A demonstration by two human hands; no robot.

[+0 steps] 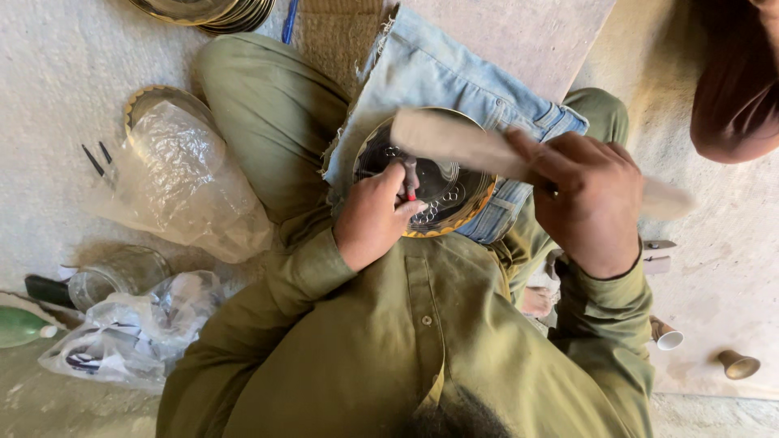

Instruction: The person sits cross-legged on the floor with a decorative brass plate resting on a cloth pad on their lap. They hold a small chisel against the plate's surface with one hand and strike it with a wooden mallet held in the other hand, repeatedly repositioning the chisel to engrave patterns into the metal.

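Round engraved metal plate with gold rim on denim cloth over lap. Left hand fingers closed on small punch; right hand grips wooden mallet (blurred, mid-swing). Engraving step; next strike needs punch steady.

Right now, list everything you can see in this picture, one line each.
metal plate: one, silvery with gold rim, on the lap
denim cloth: one, light blue, under the plate
punch tool: one, dark with red, upright on the plate
wooden stick: one, pale, blurred, above the plate
stacked plates: several, gold-edged, top left
plastic bags: two, clear, floor at left
glass jar: one, clear, left
small cups: two, floor at right
left hand: grip on punch tool
right hand: grip on wooden stick
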